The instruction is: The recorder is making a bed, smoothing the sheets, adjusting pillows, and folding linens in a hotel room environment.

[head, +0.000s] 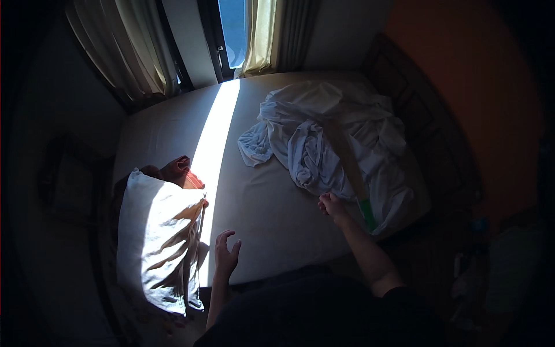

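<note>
My left hand (226,256) is raised over the near edge of the bed, its fingers bent and apart, with nothing in it. Left of it, a white pillow (169,225) lies partly in sunlight, with reddish-brown cloth (178,170) behind it. My right hand (331,205) is closed, close to the near edge of a crumpled white sheet (308,152); I see nothing in its fingers. A long brown object with a green end (367,213) lies across the sheet, just right of this hand. A pale fitted sheet (264,217) covers the mattress.
A window (232,34) stands beyond the bed, between a yellowish curtain (260,39) and a pale curtain (125,47). The dark panelled headboard (429,117) bounds the bed on the right. Dim, indistinct items lie beyond the lower right corner.
</note>
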### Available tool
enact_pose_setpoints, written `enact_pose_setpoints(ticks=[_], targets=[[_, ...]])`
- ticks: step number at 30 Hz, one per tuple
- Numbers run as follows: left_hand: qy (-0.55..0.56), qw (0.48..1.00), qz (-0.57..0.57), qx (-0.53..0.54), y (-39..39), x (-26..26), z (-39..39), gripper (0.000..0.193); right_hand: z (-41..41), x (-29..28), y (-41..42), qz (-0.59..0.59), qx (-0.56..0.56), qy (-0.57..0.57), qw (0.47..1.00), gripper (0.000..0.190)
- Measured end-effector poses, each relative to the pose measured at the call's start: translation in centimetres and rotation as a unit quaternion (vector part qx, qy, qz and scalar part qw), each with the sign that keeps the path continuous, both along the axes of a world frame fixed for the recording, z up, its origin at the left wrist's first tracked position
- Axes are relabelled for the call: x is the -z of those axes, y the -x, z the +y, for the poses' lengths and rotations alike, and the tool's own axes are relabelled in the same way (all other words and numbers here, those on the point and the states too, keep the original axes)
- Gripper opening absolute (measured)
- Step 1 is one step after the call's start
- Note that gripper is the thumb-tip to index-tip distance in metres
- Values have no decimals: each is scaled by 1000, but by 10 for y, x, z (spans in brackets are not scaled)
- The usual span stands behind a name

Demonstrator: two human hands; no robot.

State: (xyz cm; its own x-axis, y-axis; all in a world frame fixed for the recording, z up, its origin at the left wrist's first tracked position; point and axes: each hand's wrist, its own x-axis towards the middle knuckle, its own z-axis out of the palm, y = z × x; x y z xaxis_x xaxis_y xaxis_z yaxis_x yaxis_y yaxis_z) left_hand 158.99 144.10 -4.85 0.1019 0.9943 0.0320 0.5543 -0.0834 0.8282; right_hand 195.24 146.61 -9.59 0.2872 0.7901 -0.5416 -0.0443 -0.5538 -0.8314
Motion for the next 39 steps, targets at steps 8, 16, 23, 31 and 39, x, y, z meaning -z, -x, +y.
enact_pose_setpoints(ticks=[8, 16, 23, 31, 39], targets=[[-15, 997, 47, 51, -91, -50, 39, 27, 46, 65, -95, -46, -11, 54, 997, 20], [11, 997, 41, 60, -123, -72, 69, 27, 143, 144, -165, -291, -5, 40, 956, 53], [76, 994, 79, 7, -106, -87, 67, 28, 187, 166, -185, -336, 11, 45, 941, 68], [124, 990, 63, -26, -99, -81, 74, 26, 165, 189, -111, -265, -181, 14, 947, 31], [112, 991, 47, 58, -127, -78, 91, 28, 148, 142, -70, -340, -149, -4, 928, 42]])
